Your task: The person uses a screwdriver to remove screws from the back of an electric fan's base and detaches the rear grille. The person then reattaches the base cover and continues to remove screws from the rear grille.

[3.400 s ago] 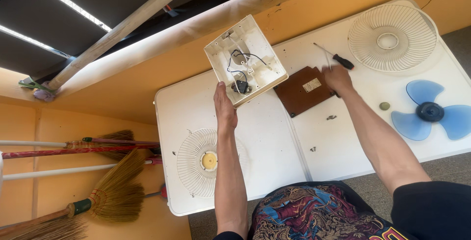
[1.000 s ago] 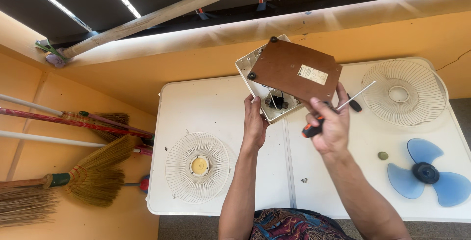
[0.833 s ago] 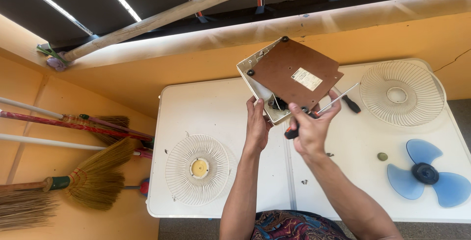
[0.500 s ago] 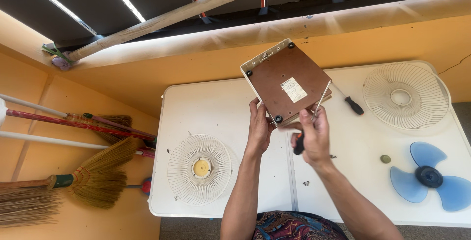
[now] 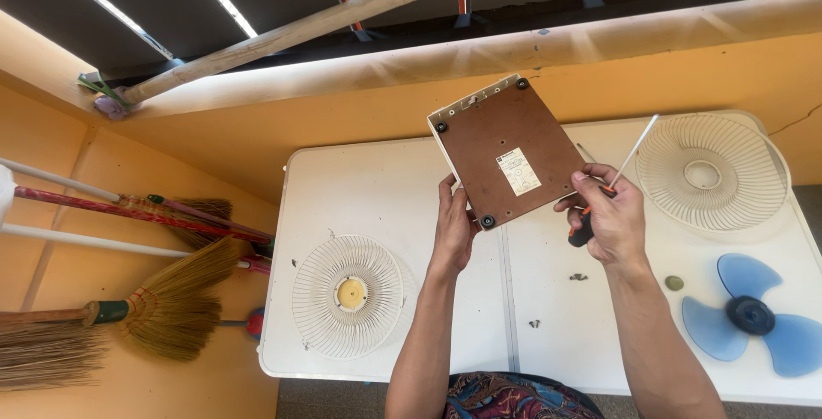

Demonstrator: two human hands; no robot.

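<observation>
The left hand (image 5: 454,224) gripped the lower left edge of a square fan base (image 5: 505,152), holding it up above the white table (image 5: 368,179), tilted, with its brown bottom panel (image 5: 514,141) facing the camera. The panel sat flush in the pale housing, with a small label near its middle and dark round feet at its corners. The right hand (image 5: 606,218) was clenched around a screwdriver (image 5: 610,188), fist on the black and orange handle, the thin shaft pointing up and to the right; its fingertips lay just beside the base's lower right edge.

On the table, a white grille (image 5: 344,294) with a yellow hub lay at the left, another white grille (image 5: 709,175) at the far right, and a blue fan blade (image 5: 752,316) near the right edge. A small green cap (image 5: 674,283) sat beside the blade, and two loose screws (image 5: 578,278) lay near the table's middle seam. Brooms (image 5: 145,312) leaned against the orange wall at left.
</observation>
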